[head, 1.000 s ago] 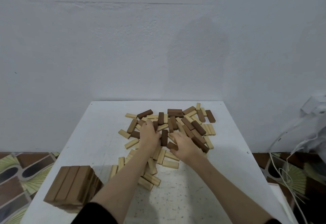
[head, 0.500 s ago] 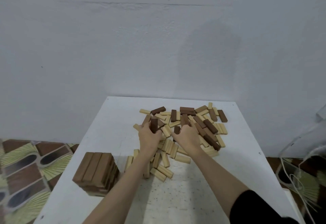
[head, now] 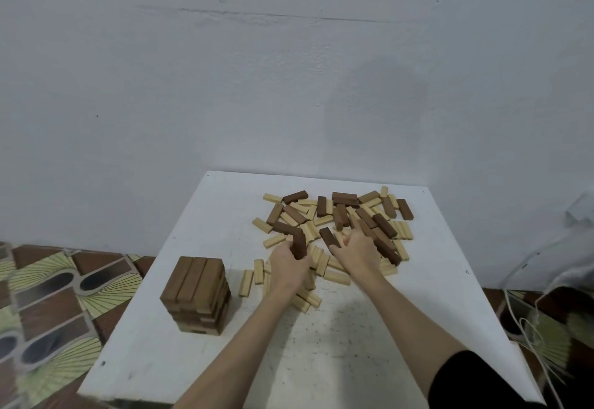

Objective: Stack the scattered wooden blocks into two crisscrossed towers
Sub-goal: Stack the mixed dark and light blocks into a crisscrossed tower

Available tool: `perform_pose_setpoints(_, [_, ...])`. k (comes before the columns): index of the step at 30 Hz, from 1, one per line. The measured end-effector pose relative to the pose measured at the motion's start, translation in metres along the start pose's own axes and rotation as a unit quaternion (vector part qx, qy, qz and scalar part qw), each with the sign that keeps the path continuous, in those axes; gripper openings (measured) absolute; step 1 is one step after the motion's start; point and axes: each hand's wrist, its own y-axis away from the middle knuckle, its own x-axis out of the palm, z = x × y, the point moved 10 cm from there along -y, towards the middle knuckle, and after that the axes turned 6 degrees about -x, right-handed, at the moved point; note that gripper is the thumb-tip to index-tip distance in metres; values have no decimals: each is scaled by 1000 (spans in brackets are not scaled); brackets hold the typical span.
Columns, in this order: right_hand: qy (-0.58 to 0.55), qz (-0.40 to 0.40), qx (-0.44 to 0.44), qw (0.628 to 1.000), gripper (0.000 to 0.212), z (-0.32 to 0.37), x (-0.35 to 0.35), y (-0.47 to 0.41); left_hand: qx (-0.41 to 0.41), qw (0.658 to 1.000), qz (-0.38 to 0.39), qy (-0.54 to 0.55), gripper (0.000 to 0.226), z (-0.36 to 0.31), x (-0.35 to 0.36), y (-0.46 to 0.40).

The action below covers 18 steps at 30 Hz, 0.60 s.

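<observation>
A heap of scattered light and dark wooden blocks (head: pixel 340 215) covers the far middle of the white table (head: pixel 225 354). One crisscrossed tower of brown blocks (head: pixel 196 296) stands at the table's left side. My left hand (head: pixel 287 267) grips a dark block (head: pixel 299 244) that sticks up from its fist at the near edge of the heap. My right hand (head: pixel 355 251) rests in the heap, its fingers pinching another dark block (head: pixel 329 238).
A white wall rises right behind the table. Patterned floor tiles (head: pixel 48 305) show to the left. White cables (head: pixel 527 328) hang beside the table's right edge. Light blocks (head: pixel 254 276) lie between the tower and my left hand.
The view has swung left, so the tower sits nearer the middle. Both hands have drawn back slightly toward me, each holding a dark block.
</observation>
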Motion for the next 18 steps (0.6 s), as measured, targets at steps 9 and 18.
perform_pose_setpoints(9, [65, 19, -30, 997, 32, 9, 9, -9, 10, 1000, -16, -13, 39, 3, -16, 1])
perform_pose_setpoints(18, [-164, 0, 47, 985, 26, -23, 0, 1, 15, 994, 91, -55, 32, 5, 16, 23])
